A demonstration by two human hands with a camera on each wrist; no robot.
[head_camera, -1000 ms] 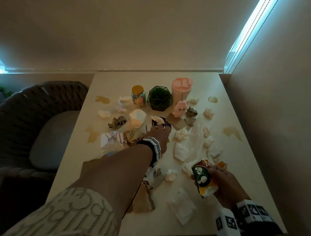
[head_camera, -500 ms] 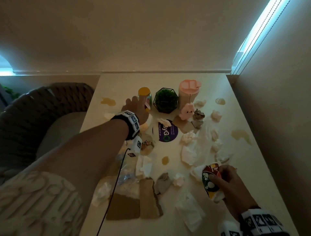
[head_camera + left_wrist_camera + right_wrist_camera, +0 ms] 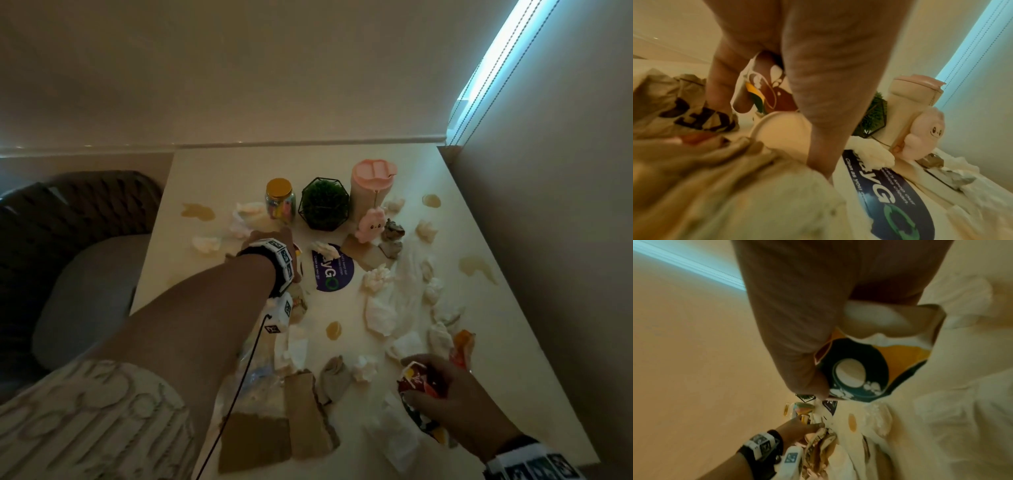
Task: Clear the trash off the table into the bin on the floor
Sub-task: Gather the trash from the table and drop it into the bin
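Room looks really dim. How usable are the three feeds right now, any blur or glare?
Head view: dim and warm-tinted, with blue glare along the window blind; the table litter stays readable. Left wrist view: foreground paper smeared and out of focus, pink toy sharper. Right wrist view: soft, tilted, wide-angle stretched; the wrapper in the right hand is legible.

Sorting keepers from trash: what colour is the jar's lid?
Gold, on the jar; head view shows it best.
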